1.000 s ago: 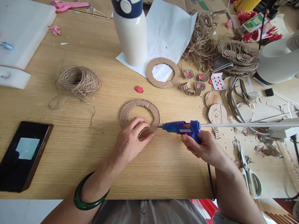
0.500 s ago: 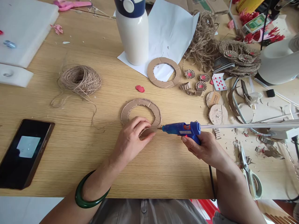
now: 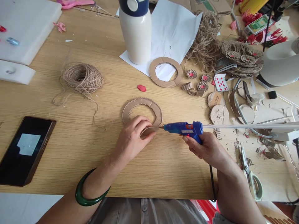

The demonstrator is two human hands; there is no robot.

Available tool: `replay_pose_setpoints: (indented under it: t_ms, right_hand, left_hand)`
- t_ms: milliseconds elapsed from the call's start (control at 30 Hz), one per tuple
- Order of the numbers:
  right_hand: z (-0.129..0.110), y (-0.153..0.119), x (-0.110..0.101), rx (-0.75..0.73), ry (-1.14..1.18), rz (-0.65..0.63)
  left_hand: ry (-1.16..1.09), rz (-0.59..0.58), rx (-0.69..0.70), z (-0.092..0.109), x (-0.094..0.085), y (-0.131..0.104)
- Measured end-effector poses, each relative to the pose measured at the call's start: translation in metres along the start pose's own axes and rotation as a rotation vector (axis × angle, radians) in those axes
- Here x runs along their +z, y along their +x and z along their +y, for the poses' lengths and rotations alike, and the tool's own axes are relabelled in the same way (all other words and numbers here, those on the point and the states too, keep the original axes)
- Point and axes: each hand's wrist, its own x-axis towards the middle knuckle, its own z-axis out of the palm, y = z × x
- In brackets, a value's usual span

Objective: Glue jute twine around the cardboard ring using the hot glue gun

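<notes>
Near the middle of the table, my left hand [image 3: 135,137] is closed on the lower part of a cardboard ring [image 3: 127,112] with a thin edging along its rim. A cardboard strip [image 3: 149,130] curves between its fingers and thumb. My right hand [image 3: 207,147] grips a blue glue gun [image 3: 184,129] with a long clear glue stick out of its back. The gun's nozzle touches or nearly touches the strip's right end. A second cardboard ring [image 3: 153,72] lies partly on white paper. Left of the rings sits a ball of twine [image 3: 83,77].
A white bottle [image 3: 137,37] stands behind the rings. At the left lies a phone [image 3: 26,151]. Scissors [image 3: 251,177], cardboard discs [image 3: 219,114], scraps and loose twine [image 3: 205,40] crowd the right side. Small red discs [image 3: 141,88] lie above the near ring.
The whole view has shifted slightly, with the objects a little further right. Both hands keep their holds, and the glue gun stays at the strip's right end.
</notes>
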Motion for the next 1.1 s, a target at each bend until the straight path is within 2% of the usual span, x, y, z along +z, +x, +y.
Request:
replay_pose_setpoints:
  t_ms: [167, 333, 867, 967, 1100]
  right_hand:
    - [0.0005, -0.0002, 0.0004, -0.02, -0.019, -0.005]
    - [-0.0022, -0.0006, 0.0009, 0.022, -0.003, 0.018]
    - [0.003, 0.0003, 0.0004, 0.027, 0.038, -0.028]
    - [0.0052, 0.0007, -0.0022, 0.074, 0.078, -0.001]
    - [0.0046, 0.0008, -0.0036, 0.066, 0.096, 0.021]
  left_hand:
    - [-0.008, 0.001, 0.0, 0.0004, -0.0005, 0.0008]
    - [-0.001, 0.008, 0.007, 0.0008, -0.0006, 0.001]
    - [-0.005, -0.004, 0.006, 0.0012, -0.0013, 0.001]
    - [-0.008, 0.0, 0.008, 0.0023, -0.0024, 0.0014]
    - [-0.006, 0.012, 0.029, 0.0028, -0.0034, 0.0017]
